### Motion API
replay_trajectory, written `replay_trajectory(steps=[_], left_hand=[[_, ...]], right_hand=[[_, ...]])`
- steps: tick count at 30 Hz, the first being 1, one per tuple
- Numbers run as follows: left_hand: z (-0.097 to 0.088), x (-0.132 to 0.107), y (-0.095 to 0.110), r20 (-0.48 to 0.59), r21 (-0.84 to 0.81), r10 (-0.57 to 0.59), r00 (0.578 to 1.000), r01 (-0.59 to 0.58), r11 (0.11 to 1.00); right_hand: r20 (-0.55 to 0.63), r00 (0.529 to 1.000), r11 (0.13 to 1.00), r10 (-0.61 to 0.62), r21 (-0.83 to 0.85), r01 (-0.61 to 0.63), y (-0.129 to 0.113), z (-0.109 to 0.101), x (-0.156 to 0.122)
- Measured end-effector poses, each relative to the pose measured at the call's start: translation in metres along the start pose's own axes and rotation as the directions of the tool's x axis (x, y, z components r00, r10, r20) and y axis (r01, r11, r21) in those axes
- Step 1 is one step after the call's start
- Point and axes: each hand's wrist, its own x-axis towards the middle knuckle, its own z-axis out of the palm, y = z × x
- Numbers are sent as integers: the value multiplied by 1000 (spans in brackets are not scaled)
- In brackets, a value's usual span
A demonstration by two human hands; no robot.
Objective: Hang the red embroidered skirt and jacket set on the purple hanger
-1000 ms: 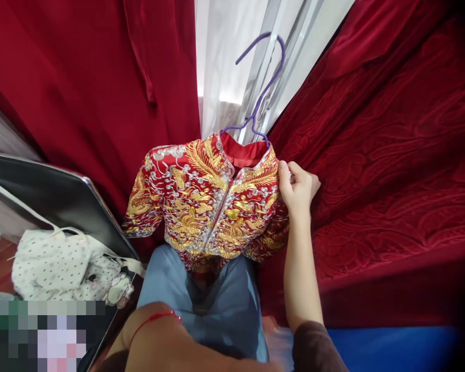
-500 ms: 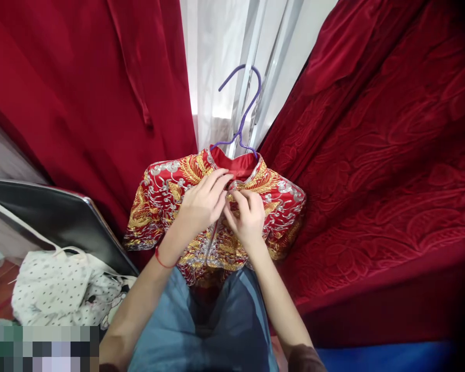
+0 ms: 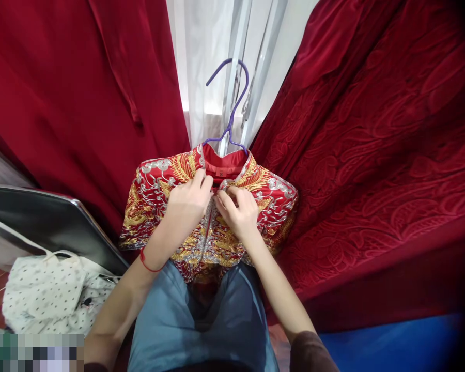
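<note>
A red jacket [image 3: 151, 175] with gold and silver embroidery hangs on a purple hanger [image 3: 247, 85], its stand collar open and a label showing inside the neck. Just under the collar, my left hand [image 3: 189, 200] is closed, pinching the jacket's front edge. Opposite it, my right hand [image 3: 239, 213] is also closed, thumb and fingers on the other front edge. The fingertips of both hands nearly meet at the top of the front opening. What small fastening lies between them is hidden by the fingers.
Red curtains [image 3: 62, 77] hang on the left, and patterned red cloth [image 3: 372, 206] on the right. White bars [image 3: 263, 67] stand behind the hanger. A black chair back [image 3: 54, 217] and a dotted white bag [image 3: 42, 294] are at lower left. My knees are below the jacket.
My left hand's fingers have drawn in and down from the collar, uncovering the neck label. The right hand stays at the front edge. The whole view has shifted slightly.
</note>
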Motion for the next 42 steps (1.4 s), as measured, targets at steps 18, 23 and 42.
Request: replay_trajectory(steps=[18, 23, 42], left_hand=[[-18, -11, -21, 13, -258, 105, 994, -98, 961], [-16, -14, -20, -101, -355, 14, 995, -49, 934], [107, -117, 30, -42, -605, -503, 863, 379, 700]], right_hand=[[51, 999, 983, 15, 179, -24, -18, -8, -25], [115, 993, 971, 18, 236, -45, -34, 4, -74], [272, 834, 774, 480, 316, -548, -105, 5, -145]])
